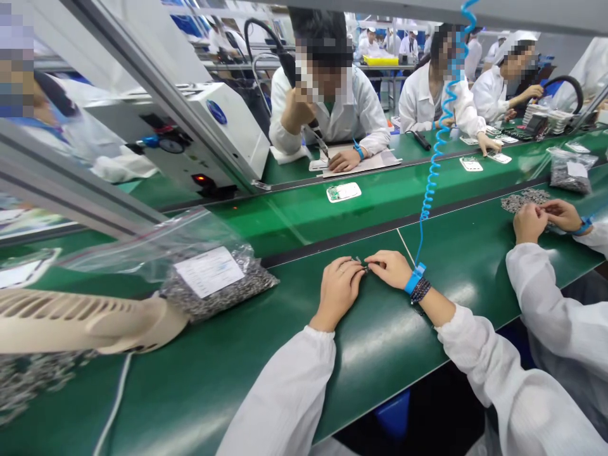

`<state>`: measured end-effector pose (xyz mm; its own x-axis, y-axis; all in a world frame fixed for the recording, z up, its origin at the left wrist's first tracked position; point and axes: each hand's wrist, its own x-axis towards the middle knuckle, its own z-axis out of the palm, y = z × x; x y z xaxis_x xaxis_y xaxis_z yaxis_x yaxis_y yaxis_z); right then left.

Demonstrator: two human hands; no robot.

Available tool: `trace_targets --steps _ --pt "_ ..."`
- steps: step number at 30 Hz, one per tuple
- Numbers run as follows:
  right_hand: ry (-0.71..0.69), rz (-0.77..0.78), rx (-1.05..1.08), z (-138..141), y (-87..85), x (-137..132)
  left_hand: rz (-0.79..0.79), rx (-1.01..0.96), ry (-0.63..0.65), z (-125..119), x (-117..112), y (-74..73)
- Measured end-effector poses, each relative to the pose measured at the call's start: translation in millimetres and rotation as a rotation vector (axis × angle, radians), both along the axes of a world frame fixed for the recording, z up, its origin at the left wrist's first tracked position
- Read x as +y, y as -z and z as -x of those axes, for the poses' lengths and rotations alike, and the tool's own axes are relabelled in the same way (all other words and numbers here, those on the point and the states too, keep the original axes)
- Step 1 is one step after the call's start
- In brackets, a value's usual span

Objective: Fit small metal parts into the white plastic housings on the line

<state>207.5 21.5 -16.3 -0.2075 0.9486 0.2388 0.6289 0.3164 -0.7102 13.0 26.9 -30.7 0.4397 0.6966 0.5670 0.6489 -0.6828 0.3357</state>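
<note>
My left hand (pixel 338 288) rests low over the green bench top (pixel 389 323), its fingers closed around a small metal part (pixel 365 268). From the other side my right hand (pixel 393 268) meets it, thumb and fingertips pinched on the same part. Fingers hide most of the part, so its exact kind does not show. On my right wrist is a blue wrist strap (pixel 416 278), joined to a coiled blue cord (pixel 431 177) that hangs from above.
Left of my hands lie a clear bag of small metal parts (pixel 228 294), a beige slotted appliance (pixel 95 320) and a loose pile (pixel 38 380). Beyond, a circuit board (pixel 344 192) lies on the green strip. At right, a co-worker's hands (pixel 534 220) work beside another pile.
</note>
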Motion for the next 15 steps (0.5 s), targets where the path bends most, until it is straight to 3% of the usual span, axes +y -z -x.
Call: trace_targets --steps 15 --pt "-0.032 0.003 -0.05 1.0 -3.1 -1.7 -0.016 -0.004 0.014 -0.7 0.2 1.2"
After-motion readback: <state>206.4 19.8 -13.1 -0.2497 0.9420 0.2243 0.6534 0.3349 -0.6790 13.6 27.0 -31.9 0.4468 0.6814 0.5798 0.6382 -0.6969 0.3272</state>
